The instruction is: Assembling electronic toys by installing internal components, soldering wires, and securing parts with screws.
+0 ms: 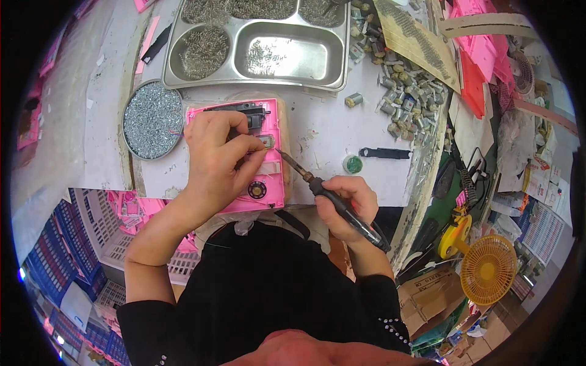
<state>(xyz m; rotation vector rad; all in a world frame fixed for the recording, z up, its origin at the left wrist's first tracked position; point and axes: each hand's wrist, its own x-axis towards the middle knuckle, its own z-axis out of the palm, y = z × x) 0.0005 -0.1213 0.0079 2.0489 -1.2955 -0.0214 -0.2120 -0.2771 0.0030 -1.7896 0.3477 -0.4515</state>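
Observation:
A pink plastic casing (276, 194) lies in front of me with its inside facing up. It carries a black plastic part (255, 112), a small metal motor (267, 141) and a black round part (257, 190). My left hand (213, 152) rests over the casing's left side, fingertips pinched together beside the motor. What they hold is too small to make out. My right hand (357, 201) grips the dark handle of a soldering iron (326, 192). The iron's tip points up and left, close to the motor at the casing's right edge.
A metal compartment tray (339, 79) with small springs stands beyond the casing. A round dish (126, 131) of screws is at left. Loose motors (406, 97) are heaped at right, near a small green-filled pot (352, 163) and a black strip (384, 153). A yellow fan (488, 270) stands lower right.

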